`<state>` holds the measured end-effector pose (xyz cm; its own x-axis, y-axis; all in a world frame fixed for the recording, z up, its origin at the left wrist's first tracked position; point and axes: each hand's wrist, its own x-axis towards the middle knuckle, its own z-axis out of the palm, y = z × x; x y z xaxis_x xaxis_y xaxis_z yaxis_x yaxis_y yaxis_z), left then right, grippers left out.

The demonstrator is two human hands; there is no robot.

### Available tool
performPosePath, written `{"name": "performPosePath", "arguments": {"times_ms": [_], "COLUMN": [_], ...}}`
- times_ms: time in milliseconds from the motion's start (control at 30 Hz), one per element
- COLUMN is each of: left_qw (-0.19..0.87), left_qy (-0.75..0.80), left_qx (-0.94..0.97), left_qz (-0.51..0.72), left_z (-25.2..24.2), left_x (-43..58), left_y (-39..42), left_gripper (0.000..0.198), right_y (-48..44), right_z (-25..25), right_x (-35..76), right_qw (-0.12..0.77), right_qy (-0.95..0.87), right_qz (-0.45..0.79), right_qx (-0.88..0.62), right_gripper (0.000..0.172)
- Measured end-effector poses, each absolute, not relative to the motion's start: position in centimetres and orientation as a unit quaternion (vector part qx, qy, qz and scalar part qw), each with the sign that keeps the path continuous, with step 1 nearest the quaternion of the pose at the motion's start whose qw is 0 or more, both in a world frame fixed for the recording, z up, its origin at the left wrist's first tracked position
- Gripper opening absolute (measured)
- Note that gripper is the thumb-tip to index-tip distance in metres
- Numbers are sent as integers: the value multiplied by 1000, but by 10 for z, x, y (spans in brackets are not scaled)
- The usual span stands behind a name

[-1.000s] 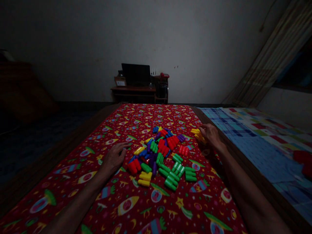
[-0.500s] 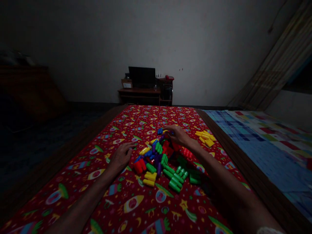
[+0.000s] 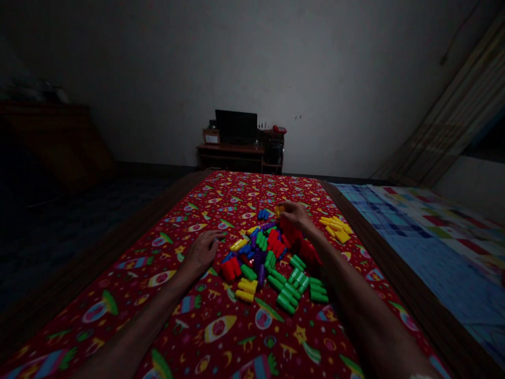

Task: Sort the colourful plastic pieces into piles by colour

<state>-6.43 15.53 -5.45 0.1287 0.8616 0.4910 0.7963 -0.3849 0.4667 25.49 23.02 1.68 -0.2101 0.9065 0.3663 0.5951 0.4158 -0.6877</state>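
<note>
Pinched in my right hand is a yellow toy building block, at the far side of a mixed pile. A small blue block lies just left of it on the red printed cloth. My left hand rests on the cloth to the left of the pile, fingers loosely stretched and holding nothing. Between the hands lie red blocks, purple, blue and yellow ones. Green blocks are gathered at the near right; my right forearm shades some red ones.
Several yellow blocks form a separate group to the right. Beyond the cloth's far end stands a low desk with a dark monitor. A blue and patchwork bedcover lies to the right.
My right hand has moved slightly right and now shows a yellow block at its fingertips, apart from the blue block. My left hand stays beside the pile. The view has shifted slightly.
</note>
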Motion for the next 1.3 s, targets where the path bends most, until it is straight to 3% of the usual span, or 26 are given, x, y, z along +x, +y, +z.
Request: {"name": "performPosePath", "arguments": {"times_ms": [100,200,433,633,833,1133,1300], "left_qw": [43,43,47,46,47,52,52], "left_qy": [552,547,559,558,550,555,555], "left_qx": [752,756,755,760,760,759,761], "left_qz": [358,357,339,330,343,337,332], "left_z": [-57,-57,-48,-46,-47,-44,-43], "left_x": [-65,-66,-65,-64,-65,-64,-64], "left_y": [157,157,155,153,153,152,152], "left_gripper": [37,38,41,41,39,38,39], "right_y": [229,223,206,206,202,199,192], "right_z": [13,13,13,0,-2,24,42], "right_x": [290,334,403,405,407,382,302], "right_qw": [501,542,480,356,330,391,404], "right_qy": [-674,-618,-541,-538,-521,-556,-713], "right_qz": [242,222,42,7,18,-36,65], "right_qx": [-486,-524,-690,-764,-787,-732,-569], "right_gripper": [40,42,41,42,44,39,29]}}
